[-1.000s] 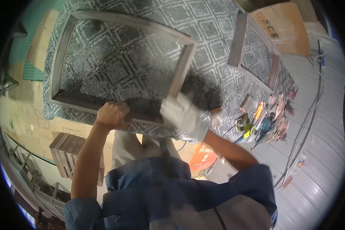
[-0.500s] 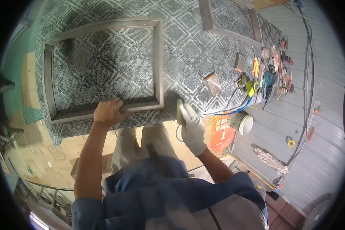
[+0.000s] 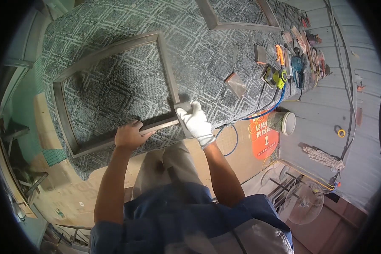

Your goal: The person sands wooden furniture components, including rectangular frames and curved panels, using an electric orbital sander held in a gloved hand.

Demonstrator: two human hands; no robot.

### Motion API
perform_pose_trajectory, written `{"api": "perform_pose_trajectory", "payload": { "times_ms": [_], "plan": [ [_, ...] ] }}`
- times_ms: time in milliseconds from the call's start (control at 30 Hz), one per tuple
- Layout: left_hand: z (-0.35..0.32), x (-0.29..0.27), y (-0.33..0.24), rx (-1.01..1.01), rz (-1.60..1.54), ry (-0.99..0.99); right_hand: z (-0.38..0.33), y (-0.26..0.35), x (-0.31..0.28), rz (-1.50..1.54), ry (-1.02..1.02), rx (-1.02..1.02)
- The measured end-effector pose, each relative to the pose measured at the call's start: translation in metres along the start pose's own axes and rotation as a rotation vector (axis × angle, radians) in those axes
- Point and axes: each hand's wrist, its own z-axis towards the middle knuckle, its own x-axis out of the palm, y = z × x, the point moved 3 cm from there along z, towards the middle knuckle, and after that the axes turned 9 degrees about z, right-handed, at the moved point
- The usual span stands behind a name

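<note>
A grey-brown rectangular frame [image 3: 114, 51] lies on the patterned grey cloth of the table [image 3: 135, 91]. My bare left hand [image 3: 130, 135] grips its near rail, fingers over the inner edge and thumb along the rail. On my right hand [image 3: 194, 122] is a white glove. It is closed on a flat sanding block [image 3: 183, 113], which is pressed against the frame's near right corner. The block's face against the wood is hidden.
A second frame [image 3: 245, 26] lies at the far right. Loose blocks [image 3: 236, 84], a green sander [image 3: 276, 77] with a blue hose [image 3: 271, 109] and a teal power tool [image 3: 298, 67] lie along the right. A bucket [image 3: 287, 122] stands below the table's edge.
My right hand has moved left with the sanding block, from beside the frame onto its corner. The frame has turned slightly, my left hand still on its near rail. The view has shifted.
</note>
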Motion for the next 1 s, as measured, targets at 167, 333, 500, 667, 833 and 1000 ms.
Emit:
{"api": "perform_pose_trajectory", "payload": {
  "times_ms": [167, 333, 500, 667, 833, 1000],
  "plan": [
    [-0.012, 0.009, 0.011, 0.010, 0.041, -0.003, -0.007, -0.032, 0.008, 0.274, 0.083, 0.002],
    [0.014, 0.001, -0.003, 0.007, -0.027, 0.096, 0.091, 0.067, 0.015, 0.269, 0.032, -0.120],
    [-0.004, 0.009, 0.012, -0.037, -0.069, 0.020, 0.083, 0.031, 0.032, 0.345, 0.105, 0.006],
    [-0.010, 0.010, 0.010, 0.022, -0.096, -0.010, 0.138, 0.093, 0.055, 0.150, -0.028, -0.042],
    [-0.010, 0.018, 0.012, -0.032, -0.160, 0.079, 0.186, 0.162, 0.075, 0.421, 0.050, 0.097],
    [-0.012, 0.015, 0.012, -0.035, -0.074, 0.200, 0.179, 0.121, 0.083, 0.446, -0.016, 0.126]
  ]
}}
